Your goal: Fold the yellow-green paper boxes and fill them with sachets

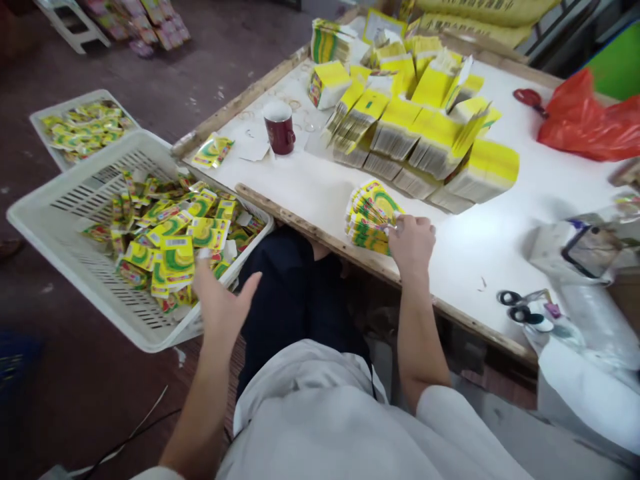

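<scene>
Holding a spread of yellow packets (90, 130), a small crate (37, 125) sits at the far left. Nearer, and just to its right, a larger white crate (45, 210) is heaped with more of the same packets, lying at all angles, beside the left end of the tabletop (310, 193). The left hand (223, 300) is at this crate's near right side, open, thumb spread well away from the fingers; the fingertips are blurred over the heap, and I cannot tell whether they touch a packet. Farther off, a single packet (213, 152) lies on the tabletop's left corner, with a dark red mug (280, 130) to its right. Next comes a fan (370, 207) of overlapping packets near the tabletop's near edge, in front of the person; the right hand (414, 243) has its fingers closed on the fan's right end. Beyond the fan, toward the far side, stand close-packed yellow-topped card stacks (425, 133). Black-handled scissors (510, 298) lie at the near right, and a red bag (590, 120) is crumpled at the far right.
</scene>
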`<state>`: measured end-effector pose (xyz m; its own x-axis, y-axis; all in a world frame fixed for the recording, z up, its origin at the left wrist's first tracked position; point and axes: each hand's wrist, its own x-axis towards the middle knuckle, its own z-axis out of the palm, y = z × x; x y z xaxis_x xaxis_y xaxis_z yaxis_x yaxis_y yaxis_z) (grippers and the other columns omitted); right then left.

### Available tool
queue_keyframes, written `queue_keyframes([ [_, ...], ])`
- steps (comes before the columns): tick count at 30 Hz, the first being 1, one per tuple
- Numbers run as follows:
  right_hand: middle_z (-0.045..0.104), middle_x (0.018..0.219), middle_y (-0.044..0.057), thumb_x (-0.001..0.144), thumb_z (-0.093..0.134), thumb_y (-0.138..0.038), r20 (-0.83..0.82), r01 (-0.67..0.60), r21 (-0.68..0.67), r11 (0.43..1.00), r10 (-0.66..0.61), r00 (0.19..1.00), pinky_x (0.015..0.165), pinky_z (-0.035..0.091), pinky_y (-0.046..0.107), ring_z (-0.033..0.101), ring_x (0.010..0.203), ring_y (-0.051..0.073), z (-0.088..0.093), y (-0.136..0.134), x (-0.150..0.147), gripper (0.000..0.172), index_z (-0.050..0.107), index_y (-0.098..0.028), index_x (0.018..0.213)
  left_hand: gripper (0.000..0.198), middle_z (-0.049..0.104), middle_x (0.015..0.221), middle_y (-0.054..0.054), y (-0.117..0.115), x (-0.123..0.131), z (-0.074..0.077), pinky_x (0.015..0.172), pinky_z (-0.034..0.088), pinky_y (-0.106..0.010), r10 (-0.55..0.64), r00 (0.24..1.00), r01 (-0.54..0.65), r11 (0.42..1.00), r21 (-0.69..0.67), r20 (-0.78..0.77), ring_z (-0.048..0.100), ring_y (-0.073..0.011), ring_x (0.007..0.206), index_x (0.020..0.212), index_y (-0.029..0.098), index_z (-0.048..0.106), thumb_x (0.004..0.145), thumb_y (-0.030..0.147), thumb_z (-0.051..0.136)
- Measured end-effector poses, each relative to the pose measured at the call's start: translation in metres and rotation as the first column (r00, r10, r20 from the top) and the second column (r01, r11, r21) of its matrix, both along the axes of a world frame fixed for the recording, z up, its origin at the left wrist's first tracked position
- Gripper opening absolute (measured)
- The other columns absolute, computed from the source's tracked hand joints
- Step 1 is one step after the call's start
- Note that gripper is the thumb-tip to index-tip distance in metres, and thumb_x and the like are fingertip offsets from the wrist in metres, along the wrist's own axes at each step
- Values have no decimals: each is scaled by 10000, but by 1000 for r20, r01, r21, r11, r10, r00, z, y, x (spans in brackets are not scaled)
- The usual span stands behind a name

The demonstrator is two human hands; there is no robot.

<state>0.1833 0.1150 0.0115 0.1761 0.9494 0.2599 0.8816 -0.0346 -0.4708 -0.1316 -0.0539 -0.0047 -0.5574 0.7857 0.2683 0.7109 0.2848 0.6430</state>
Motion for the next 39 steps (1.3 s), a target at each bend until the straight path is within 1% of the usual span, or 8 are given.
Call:
queue_keyframes([
  [7, 589, 930, 117, 712, 647, -250, -29, -31, 21, 999, 31, 999, 889, 427, 483, 540, 924, 300, -8, 11, 5, 222, 554, -188, 904, 584, 567, 1340, -151, 0, 61, -16, 1005, 491, -470, -385, 827, 386, 919, 84, 410, 552, -283, 1246, 1335, 217, 485, 823, 397, 703],
  [12, 543, 708, -4, 774, 591, -292, -206, -251, 111, 962, 270, 941, 647, 437, 324, 527, 636, 187, 7, -44, -24, 108, 521, -229, 827, 1009, 417, 1509, -173, 12, 86, -8, 1028, 459, -513, -510, 301, 327, 849, 415, 806, 456, -354, 1355, 1424, 280, 378, 595, 694, 777],
  [16, 533, 670, -20, 818, 597, -273, -512, -820, -110, 562, 675, 531, 551, 385, 244, 490, 591, 134, 7, -110, -70, 148, 485, -214, 741, 831, 609, 1265, -136, 22, 101, 9, 993, 486, -496, -470, 120, 48, 882, 468, 874, 532, -353, 1263, 1225, 226, 553, 675, 849, 528],
  [20, 524, 718, -20, 855, 592, -328, -743, -783, -44, 620, 504, 441, 591, 422, 241, 479, 633, 131, 2, -143, -100, 160, 493, -210, 811, 601, 569, 805, -62, 23, 104, 24, 842, 541, -444, -380, 204, -106, 907, 407, 902, 635, -251, 861, 913, 217, 541, 805, 776, 347],
  [23, 516, 721, -30, 833, 624, -327, -791, -763, -51, 644, 440, 425, 572, 415, 230, 463, 622, 121, -1, -145, -106, 174, 493, -214, 824, 568, 457, 731, -17, 20, 103, 19, 748, 523, -364, -273, 358, -242, 897, 370, 893, 534, -180, 692, 826, 237, 453, 841, 768, 253],
  [28, 599, 822, 4, 794, 650, -278, -741, -728, -97, 679, 439, 508, 642, 473, 258, 550, 698, 148, -10, -139, -105, 225, 523, -208, 966, 694, 471, 751, -31, 18, 101, 3, 752, 487, -347, -215, 495, -171, 926, 338, 842, 504, -194, 739, 768, 244, 448, 720, 910, 263],
  [33, 641, 832, 34, 844, 565, -290, -673, -742, -75, 667, 515, 531, 659, 514, 287, 624, 719, 180, -11, -143, -108, 183, 520, -204, 998, 650, 479, 760, -9, 20, 98, 4, 689, 454, -297, -267, 426, -223, 895, 386, 864, 473, -160, 689, 839, 237, 494, 712, 872, 435],
  [39, 702, 840, 50, 869, 489, -295, -584, -850, -119, 513, 656, 478, 641, 543, 328, 686, 729, 228, -18, -143, -114, 143, 588, -235, 954, 614, 465, 752, 7, 15, 93, -2, 596, 405, -271, -216, 333, -337, 882, 330, 918, 419, -138, 616, 940, 237, 536, 764, 821, 462],
])
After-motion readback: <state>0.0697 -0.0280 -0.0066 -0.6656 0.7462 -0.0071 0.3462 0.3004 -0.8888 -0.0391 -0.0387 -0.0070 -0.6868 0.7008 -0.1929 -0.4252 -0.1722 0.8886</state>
